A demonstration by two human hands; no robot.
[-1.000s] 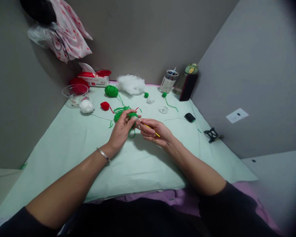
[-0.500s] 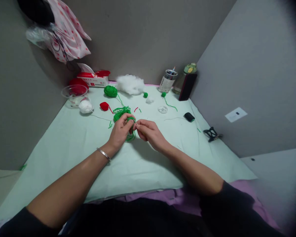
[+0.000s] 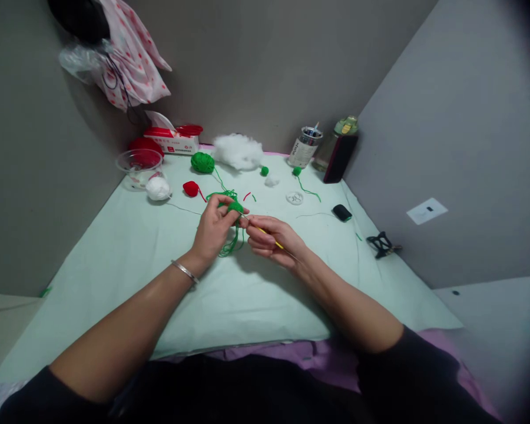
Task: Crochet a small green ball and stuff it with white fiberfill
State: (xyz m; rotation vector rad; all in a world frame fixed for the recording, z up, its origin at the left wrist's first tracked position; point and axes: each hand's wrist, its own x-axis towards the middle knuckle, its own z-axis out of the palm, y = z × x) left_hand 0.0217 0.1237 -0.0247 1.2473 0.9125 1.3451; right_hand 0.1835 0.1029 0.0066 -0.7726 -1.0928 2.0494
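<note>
Between the fingers of my left hand [image 3: 214, 227] is a small green crocheted piece [image 3: 235, 206]. My right hand [image 3: 274, 240] grips a thin crochet hook with a yellow handle [image 3: 271, 237], and its metal tip meets the green piece. Loose green yarn [image 3: 231, 244] hangs below and lies behind my left hand on the pale green cloth. A green yarn ball [image 3: 202, 162] sits farther back, with a strand running toward the loose yarn. To its lower left are a red piece [image 3: 191, 188] and a white yarn ball [image 3: 158, 189].
White stuffing [image 3: 237, 152], a tissue box [image 3: 176, 141] and a clear bowl [image 3: 139, 162] stand at the back. Toward the right are a can of pens [image 3: 303, 150], a bottle [image 3: 329, 150], a phone [image 3: 341, 159], a black item [image 3: 341, 213] and a black clip [image 3: 380, 244].
My right hand has turned, so the yellow hook handle now shows. More of the green piece is visible at my left fingertips. The whole view has shifted slightly.
</note>
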